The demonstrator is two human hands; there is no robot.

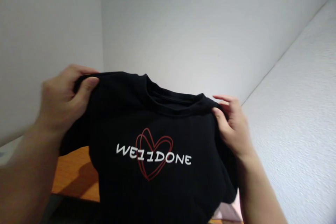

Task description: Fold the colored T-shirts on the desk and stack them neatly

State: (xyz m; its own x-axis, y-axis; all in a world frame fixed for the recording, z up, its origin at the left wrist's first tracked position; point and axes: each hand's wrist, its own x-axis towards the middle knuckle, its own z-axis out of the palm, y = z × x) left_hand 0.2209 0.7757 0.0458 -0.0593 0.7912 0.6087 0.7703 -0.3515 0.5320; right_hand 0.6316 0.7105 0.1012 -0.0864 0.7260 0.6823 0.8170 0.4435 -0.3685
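Note:
A black T-shirt [157, 122] hangs upright in front of me, its printed front facing me. White letters read "WE11DONE" across the chest, over a red outlined heart. My left hand [68, 94] is closed on the shirt at one shoulder, thumb in front and fingers behind. At the other shoulder, nearer the collar, my right hand [232, 122] pinches the cloth between thumb and fingers. The collar sags a little between the two hands, and the left side sits higher than the right. The shirt's lower part runs out of the picture.
Behind the shirt lies an orange-brown wooden surface [76, 173], with a dark area along its near edge. Pale walls [170, 24] meet in a corner behind, and a textured white wall [296, 112] rises at the right. Something pinkish [228, 211] shows below the right sleeve.

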